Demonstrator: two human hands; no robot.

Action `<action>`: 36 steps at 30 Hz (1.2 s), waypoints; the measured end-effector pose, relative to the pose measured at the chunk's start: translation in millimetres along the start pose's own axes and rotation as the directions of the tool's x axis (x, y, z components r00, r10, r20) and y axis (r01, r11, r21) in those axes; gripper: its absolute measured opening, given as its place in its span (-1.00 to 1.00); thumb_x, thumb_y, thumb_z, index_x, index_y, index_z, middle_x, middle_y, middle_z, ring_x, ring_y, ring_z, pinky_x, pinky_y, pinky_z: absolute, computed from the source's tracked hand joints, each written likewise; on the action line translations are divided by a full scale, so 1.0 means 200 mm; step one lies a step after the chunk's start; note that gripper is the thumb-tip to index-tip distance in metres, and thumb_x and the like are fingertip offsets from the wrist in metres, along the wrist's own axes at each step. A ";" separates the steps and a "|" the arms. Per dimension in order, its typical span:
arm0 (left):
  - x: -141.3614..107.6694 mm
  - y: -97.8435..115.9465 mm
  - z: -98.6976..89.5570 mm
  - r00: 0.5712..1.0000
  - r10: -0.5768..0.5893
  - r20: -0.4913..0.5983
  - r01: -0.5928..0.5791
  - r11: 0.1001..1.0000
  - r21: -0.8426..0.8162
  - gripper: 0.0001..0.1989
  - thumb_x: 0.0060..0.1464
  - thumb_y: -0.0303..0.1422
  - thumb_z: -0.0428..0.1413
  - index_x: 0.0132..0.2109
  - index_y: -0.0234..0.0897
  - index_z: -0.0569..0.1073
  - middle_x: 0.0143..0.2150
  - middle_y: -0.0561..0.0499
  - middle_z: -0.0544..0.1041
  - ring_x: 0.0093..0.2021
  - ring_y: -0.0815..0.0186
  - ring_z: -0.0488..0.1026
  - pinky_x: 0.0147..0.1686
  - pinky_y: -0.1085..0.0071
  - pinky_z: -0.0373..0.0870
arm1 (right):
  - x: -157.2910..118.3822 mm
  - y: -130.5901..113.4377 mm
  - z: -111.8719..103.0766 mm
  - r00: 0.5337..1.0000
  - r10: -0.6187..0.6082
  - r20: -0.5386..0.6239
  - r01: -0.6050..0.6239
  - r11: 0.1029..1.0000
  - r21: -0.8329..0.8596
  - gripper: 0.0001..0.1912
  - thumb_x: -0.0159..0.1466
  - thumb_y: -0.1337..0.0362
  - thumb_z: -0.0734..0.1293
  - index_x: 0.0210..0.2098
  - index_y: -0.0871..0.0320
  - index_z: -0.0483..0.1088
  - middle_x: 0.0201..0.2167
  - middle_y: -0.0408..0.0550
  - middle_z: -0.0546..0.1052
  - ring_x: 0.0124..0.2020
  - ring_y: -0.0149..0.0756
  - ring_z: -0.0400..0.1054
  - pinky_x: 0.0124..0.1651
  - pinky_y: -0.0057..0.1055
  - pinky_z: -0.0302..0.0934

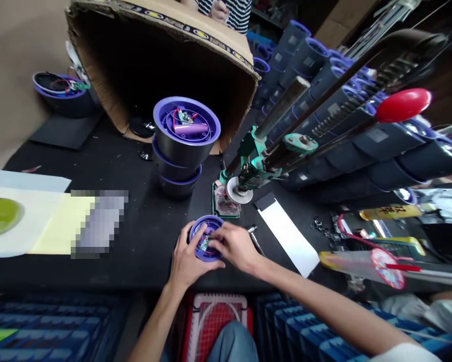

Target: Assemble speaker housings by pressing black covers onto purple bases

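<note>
A round purple-rimmed housing [209, 259] sits on the black table before me, with a small green circuit board [204, 243] and wires inside. My left hand [186, 256] is wrapped round its left side, thumb along the near rim and a finger reaching over the top. Over the right part of the housing, my right hand [233, 245] has its fingers pinched together beside the board; what they hold is hidden. Just beyond stands a stack of similar housings [180, 151], the top one showing a pink cylinder [190, 128] and a board.
A green hand press with a red knob [403, 105] stands right of the stack. Behind is an open cardboard box [165, 22], with rows of dark cylinders [335, 110] at right. A pen [256, 240] and white strip [288, 236] lie beside my right hand. Another person's hand [218, 11] shows at the back.
</note>
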State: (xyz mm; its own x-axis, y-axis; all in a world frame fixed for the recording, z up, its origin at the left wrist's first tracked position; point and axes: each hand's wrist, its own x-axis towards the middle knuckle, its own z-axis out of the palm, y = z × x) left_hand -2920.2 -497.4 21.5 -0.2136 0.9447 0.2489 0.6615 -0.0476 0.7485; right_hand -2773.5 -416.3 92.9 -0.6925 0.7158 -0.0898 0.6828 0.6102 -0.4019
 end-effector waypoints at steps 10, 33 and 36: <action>-0.04 0.04 0.02 0.994 -0.089 -0.065 0.091 0.995 0.034 -0.16 -0.29 -0.10 0.32 0.20 -0.09 0.28 0.23 -0.14 0.17 0.19 -0.01 0.25 0.11 0.09 0.32 | -0.02 0.04 0.05 0.970 -0.139 0.199 0.176 0.966 -0.187 -0.85 0.31 0.30 0.22 -0.31 0.19 0.41 -0.25 0.04 0.50 -0.22 -0.23 0.37 -0.15 -0.35 0.26; 0.00 -0.20 -0.23 0.981 -0.163 -0.105 0.175 0.977 0.120 -0.68 0.13 -0.07 0.00 -0.07 0.00 0.54 0.13 0.00 0.38 0.08 0.06 0.40 0.08 0.03 0.37 | 0.17 -0.36 -0.51 0.615 -0.490 -0.618 0.301 0.870 -0.390 -0.74 0.39 0.38 0.07 -0.11 0.11 0.36 -0.07 -0.10 0.52 0.13 -0.26 0.25 0.22 -0.13 0.01; 0.02 -0.31 -0.31 0.958 -0.145 -0.249 0.188 0.969 0.159 -0.65 0.12 -0.07 -0.01 -0.21 -0.11 0.59 0.05 -0.04 0.47 -0.07 0.01 0.49 -0.04 -0.04 0.44 | -0.19 -0.16 -0.35 0.629 -0.544 -0.555 0.393 0.839 -0.377 -0.82 0.31 0.41 0.18 -0.25 0.13 0.41 -0.13 -0.05 0.56 0.18 -0.20 0.22 0.28 -0.13 0.01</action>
State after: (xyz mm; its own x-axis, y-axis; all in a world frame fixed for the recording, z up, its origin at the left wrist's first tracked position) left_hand -3006.4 -510.2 13.8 -0.4796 0.8306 0.2831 0.7155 0.1833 0.6742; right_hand -2753.1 -439.0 173.4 -0.6778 0.3072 0.6680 0.3885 0.9210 -0.0293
